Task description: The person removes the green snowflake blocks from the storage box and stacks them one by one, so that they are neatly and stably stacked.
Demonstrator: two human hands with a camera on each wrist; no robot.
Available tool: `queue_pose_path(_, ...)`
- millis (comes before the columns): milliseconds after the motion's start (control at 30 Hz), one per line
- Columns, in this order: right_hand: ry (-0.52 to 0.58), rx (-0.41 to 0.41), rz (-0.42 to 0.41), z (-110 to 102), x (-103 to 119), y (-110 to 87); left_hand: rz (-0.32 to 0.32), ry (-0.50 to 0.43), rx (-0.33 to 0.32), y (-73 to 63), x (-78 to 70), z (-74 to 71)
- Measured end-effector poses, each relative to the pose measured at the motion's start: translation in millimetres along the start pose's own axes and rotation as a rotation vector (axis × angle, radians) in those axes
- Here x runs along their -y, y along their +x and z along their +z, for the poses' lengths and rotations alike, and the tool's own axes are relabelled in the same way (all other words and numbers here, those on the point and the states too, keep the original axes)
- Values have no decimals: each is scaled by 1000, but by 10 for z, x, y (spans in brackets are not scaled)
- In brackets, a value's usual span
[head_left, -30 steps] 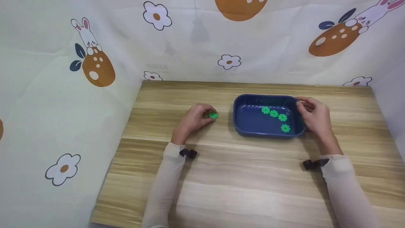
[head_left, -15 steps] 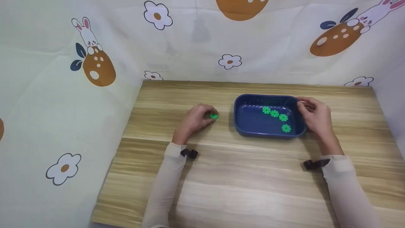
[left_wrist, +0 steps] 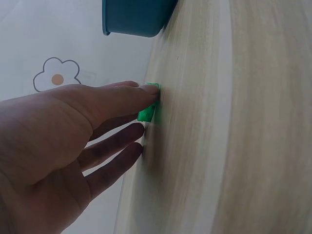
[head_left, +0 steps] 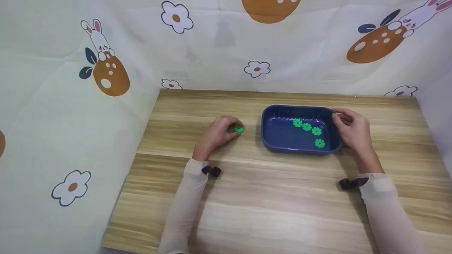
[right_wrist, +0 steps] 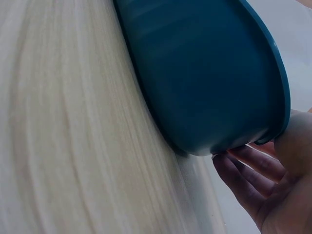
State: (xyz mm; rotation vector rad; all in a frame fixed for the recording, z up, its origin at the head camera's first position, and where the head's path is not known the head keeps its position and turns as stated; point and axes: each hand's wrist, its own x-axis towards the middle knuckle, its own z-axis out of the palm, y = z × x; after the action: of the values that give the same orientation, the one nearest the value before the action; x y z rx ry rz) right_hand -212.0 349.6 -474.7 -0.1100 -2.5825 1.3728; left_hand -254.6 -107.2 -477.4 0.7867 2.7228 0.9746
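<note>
My left hand (head_left: 219, 132) pinches a green notched plastic disc (head_left: 239, 129) between thumb and fingers, low over the table left of the blue plastic basin. In the left wrist view the green disc (left_wrist: 146, 114) is mostly covered by the thumb, while the lower fingers spread near the wood. My right hand (head_left: 354, 129) grips the right end of the blue basin (head_left: 282, 151), thumb over the rim. From the right wrist view, its fingers (right_wrist: 239, 185) lie against the outside of the basin wall (right_wrist: 209, 83). Several green notched discs (head_left: 307, 126) lie flat inside the basin, toward its right side.
The basin stands on a wood-grain table (head_left: 268, 197). A pale cloth (head_left: 219, 46) printed with rabbits, flowers and orange-brown shapes hangs behind the table and along its left side. Each wrist wears a dark strap-on camera mount (head_left: 212, 171).
</note>
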Motion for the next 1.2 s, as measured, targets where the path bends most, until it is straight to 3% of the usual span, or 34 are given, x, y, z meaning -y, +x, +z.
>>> queue_pose_path(933,17,-8,-11,7,2,8,15,25,-23,1,-6,-6)
queue_pose_path(1100,35,-14,-19,12,-6,11,14,83,-56,14,-51,-8)
queue_pose_path(1200,30,-13,-21,10,-9,12,32,67,-84,22,-112,4)
